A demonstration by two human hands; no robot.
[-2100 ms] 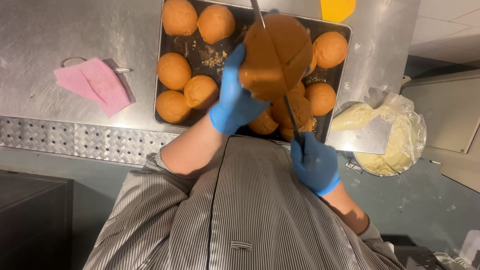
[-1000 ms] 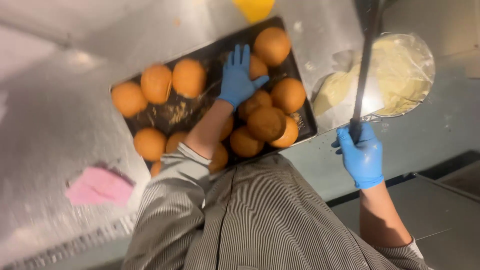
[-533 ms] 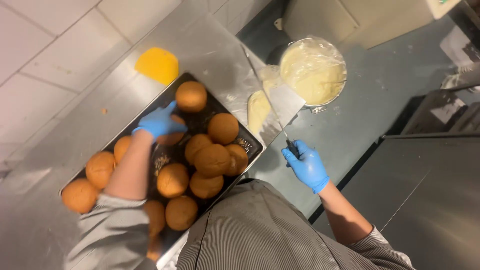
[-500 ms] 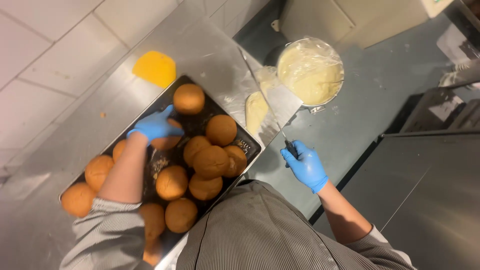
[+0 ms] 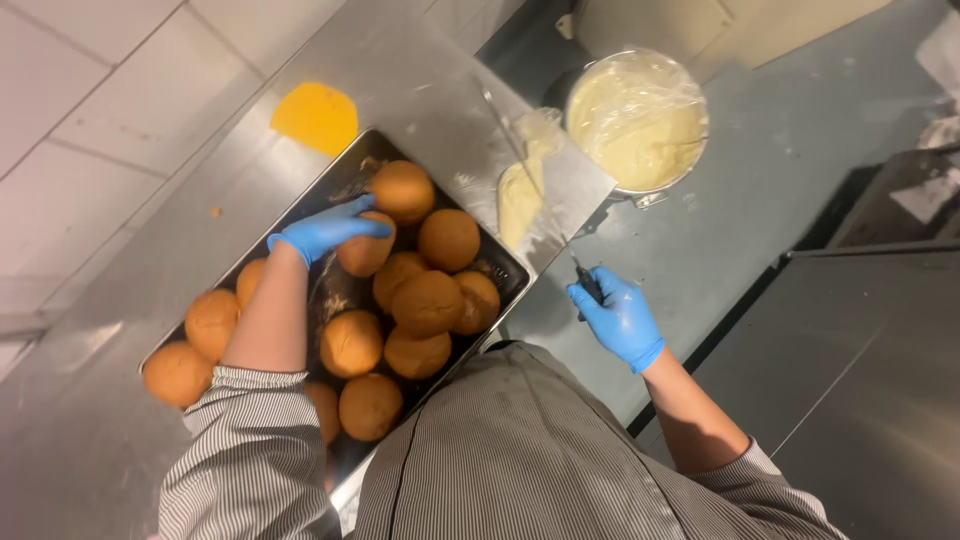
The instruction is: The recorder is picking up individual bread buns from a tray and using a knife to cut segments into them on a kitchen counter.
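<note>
A dark baking tray (image 5: 498, 262) holds several round golden-brown buns (image 5: 430, 303) on a steel counter. My left hand (image 5: 325, 229), in a blue glove, rests on a bun (image 5: 362, 255) near the tray's far side. My right hand (image 5: 620, 318), also gloved in blue, grips the black handle of a long knife (image 5: 545, 200) whose blade lies across the counter's right edge, over a piping bag of pale cream (image 5: 522, 186).
A metal bowl of pale cream covered with plastic film (image 5: 637, 118) stands beyond the counter's right end. A yellow scraper (image 5: 317, 117) lies by the tiled wall (image 5: 120, 90). Dark floor lies to the right.
The view has swung round and the tray now sits diagonally. My left hand moved from a large bun to a bun at the tray's far side. My right hand lowered the knife onto the counter edge.
</note>
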